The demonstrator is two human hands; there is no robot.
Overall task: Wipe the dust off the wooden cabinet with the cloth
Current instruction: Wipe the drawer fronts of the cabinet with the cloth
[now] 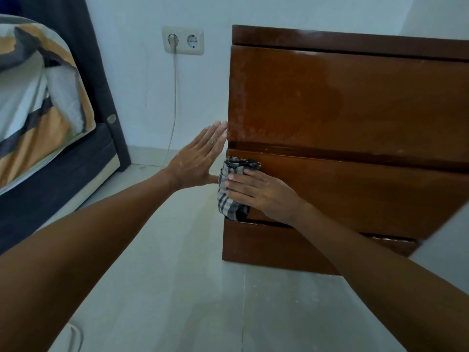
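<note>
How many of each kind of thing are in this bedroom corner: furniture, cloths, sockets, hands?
Wooden cabinet: 1
Bed: 1
Checked cloth: 1
Socket openings on the wall plate: 2
Hands: 2, left, right
Total: 7

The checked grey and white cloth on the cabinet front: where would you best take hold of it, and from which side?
Take the checked grey and white cloth by its bunched left edge, coming from the left. The right hand lies flat over its right part, pressing it against the brown wooden cabinet, so only the left fold and the lower end hang free past the cabinet's corner.
</note>
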